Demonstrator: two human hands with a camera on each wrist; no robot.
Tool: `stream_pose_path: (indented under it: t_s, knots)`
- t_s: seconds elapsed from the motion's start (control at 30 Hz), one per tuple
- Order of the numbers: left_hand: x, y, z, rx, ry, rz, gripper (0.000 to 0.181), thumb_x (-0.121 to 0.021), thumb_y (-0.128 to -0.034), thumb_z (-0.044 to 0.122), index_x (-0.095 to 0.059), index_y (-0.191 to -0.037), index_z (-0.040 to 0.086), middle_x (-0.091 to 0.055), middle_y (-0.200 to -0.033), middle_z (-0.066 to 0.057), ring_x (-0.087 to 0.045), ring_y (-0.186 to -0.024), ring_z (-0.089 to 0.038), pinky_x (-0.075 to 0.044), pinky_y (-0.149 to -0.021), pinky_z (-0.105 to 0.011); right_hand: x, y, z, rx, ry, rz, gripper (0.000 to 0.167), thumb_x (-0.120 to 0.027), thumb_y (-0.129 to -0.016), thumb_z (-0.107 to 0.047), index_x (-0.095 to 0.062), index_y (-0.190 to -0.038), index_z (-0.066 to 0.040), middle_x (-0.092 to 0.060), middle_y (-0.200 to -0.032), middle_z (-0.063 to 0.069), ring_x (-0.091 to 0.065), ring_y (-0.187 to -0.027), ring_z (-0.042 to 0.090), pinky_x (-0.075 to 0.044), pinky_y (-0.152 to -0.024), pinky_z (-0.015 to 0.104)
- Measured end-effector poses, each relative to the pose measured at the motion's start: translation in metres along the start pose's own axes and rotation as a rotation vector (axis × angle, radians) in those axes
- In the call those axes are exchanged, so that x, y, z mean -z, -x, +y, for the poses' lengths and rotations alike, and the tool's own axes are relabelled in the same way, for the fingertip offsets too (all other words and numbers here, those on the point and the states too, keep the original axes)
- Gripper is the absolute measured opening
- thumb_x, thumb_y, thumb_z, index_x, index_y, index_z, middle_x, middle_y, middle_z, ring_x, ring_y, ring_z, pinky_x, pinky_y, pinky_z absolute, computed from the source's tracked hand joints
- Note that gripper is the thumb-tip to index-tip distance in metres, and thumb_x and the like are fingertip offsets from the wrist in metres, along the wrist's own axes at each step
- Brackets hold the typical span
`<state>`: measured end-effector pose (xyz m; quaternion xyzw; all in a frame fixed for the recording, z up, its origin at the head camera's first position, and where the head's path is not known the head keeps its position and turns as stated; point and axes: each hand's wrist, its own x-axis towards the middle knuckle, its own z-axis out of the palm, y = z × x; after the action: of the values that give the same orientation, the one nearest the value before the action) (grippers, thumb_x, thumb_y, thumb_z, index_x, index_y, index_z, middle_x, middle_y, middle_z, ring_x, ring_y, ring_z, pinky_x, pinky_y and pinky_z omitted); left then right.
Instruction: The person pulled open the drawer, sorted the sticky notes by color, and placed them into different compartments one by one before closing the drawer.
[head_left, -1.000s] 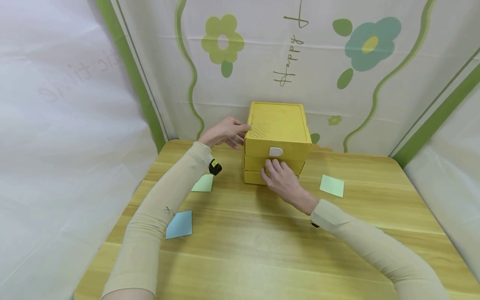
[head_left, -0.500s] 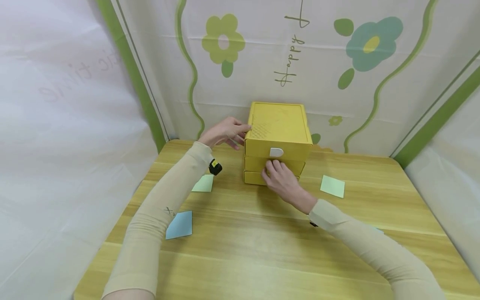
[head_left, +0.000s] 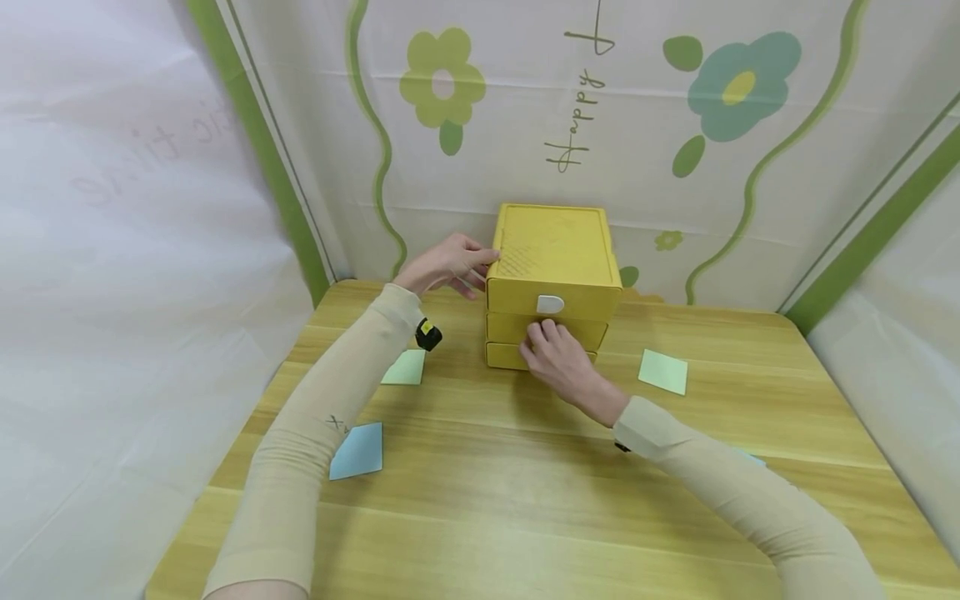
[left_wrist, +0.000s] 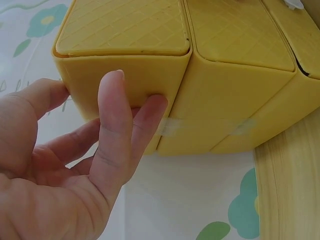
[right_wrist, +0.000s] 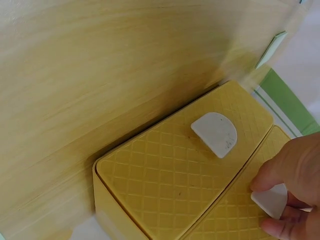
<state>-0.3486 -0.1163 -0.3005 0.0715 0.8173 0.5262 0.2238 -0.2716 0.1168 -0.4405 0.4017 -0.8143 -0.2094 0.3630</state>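
Note:
A yellow unit of three stacked drawers [head_left: 555,246] stands at the back of the table, each visible front patterned with a grid. My left hand [head_left: 452,265] rests against the top drawer's left side, thumb on the upper edge and fingers fairly straight, as the left wrist view shows. With my right hand [head_left: 558,360] I pinch the white tab handle [right_wrist: 271,200] of the middle drawer between thumb and fingers. The top drawer's white tab [head_left: 551,304] and the bottom drawer's white tab [right_wrist: 216,134] are untouched. All the drawers look pushed in.
On the wooden table [head_left: 480,500] lie a light green paper square [head_left: 663,372] at right, another green square [head_left: 405,367] at left and a blue square [head_left: 357,451] by my left sleeve. A blue edge [head_left: 750,457] peeks from behind my right sleeve. A flower-printed curtain [head_left: 525,125] hangs behind.
My right forearm has shifted slightly, so a blue edge now shows behind the sleeve. Both hands keep their places on the drawer unit, and the drawers have not visibly moved.

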Motion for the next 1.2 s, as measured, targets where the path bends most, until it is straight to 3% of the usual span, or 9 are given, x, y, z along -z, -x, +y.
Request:
stream_pose_path:
  t_s: [0.37, 0.87, 1.2]
  knots:
    - [0.0, -0.001, -0.001, 0.003, 0.017, -0.001, 0.039, -0.056, -0.1004, 0.035, -0.067, -0.113, 0.0, -0.065, -0.113, -0.018, -0.067, -0.105, -0.036, -0.063, -0.066, -0.034, 0.003, 0.002, -0.001, 0.003, 0.002, -0.016, 0.013, -0.068, -0.084, 0.001, -0.062, -0.093, -0.006, -0.052, -0.095, 0.014, -0.049, -0.078, 0.026, -0.047, -0.058, 0.028]
    - [0.001, 0.0, 0.0, 0.021, 0.027, -0.002, 0.04, -0.056, -0.1002, 0.036, -0.065, -0.116, 0.001, -0.06, -0.124, -0.022, -0.069, -0.1, -0.032, -0.063, -0.07, -0.035, 0.017, 0.007, -0.007, 0.041, 0.034, -0.057, 0.018, -0.069, -0.08, 0.0, -0.061, -0.095, -0.008, -0.054, -0.098, 0.013, -0.052, -0.081, 0.026, -0.049, -0.062, 0.027]
    - [0.001, -0.001, -0.001, 0.012, 0.028, -0.003, 0.039, -0.056, -0.1003, 0.036, -0.066, -0.113, 0.0, -0.062, -0.121, -0.022, -0.069, -0.099, -0.033, -0.063, -0.068, -0.035, 0.028, 0.012, -0.014, 0.064, 0.057, -0.048, 0.019, -0.071, -0.08, -0.006, -0.061, -0.095, -0.009, -0.056, -0.098, 0.013, -0.052, -0.079, 0.024, -0.046, -0.06, 0.025]
